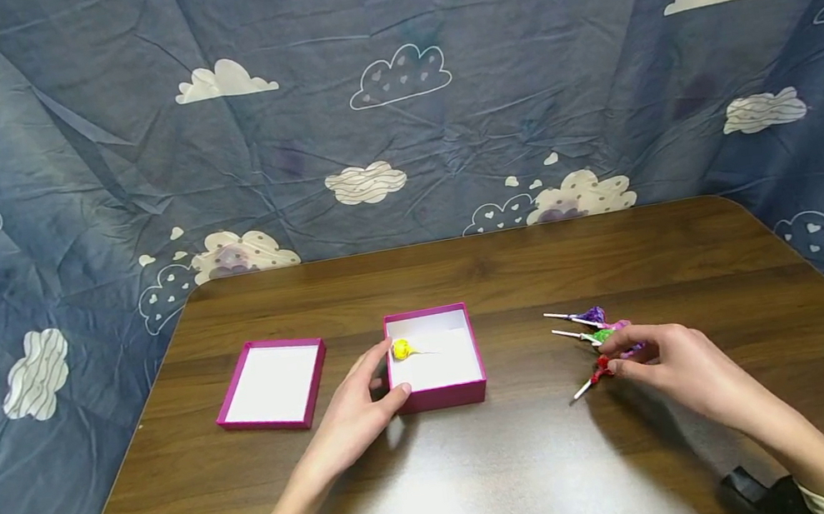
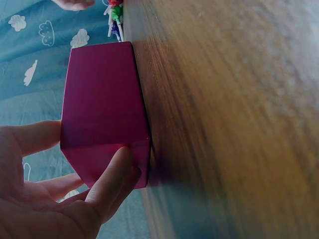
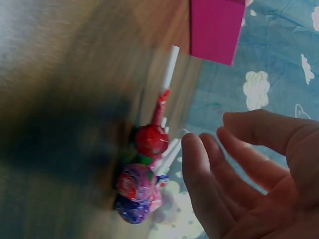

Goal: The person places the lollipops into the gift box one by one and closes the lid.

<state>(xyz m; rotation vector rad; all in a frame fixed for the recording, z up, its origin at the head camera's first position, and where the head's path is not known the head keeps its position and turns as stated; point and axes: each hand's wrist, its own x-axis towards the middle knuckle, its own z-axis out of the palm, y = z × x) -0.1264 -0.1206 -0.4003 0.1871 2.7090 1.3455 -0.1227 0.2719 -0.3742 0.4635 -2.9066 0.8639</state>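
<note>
My left hand [image 1: 356, 405] is at an open magenta box [image 1: 442, 398] with a white inside. Its thumb meets the front left corner near the rim, and its other fingers [image 2: 112, 177] rest along the left wall. A yellow lollipop [image 1: 402, 349] lies inside, its stick pointing right. To the right, my right hand [image 1: 682, 358] hovers over a cluster of lollipops, thumb and fingers parted with nothing between them. Nearest are a red lollipop [image 3: 152, 140] and a green lollipop [image 1: 601, 337]. A purple lollipop [image 1: 591, 315] lies behind; the hand partly hides others.
The box's lid [image 1: 270, 385], magenta-edged and white inside, lies on the wooden table [image 1: 505, 281] left of the box. A blue curtain [image 1: 400, 141] with clouds hangs behind the table. Dark straps circle both wrists.
</note>
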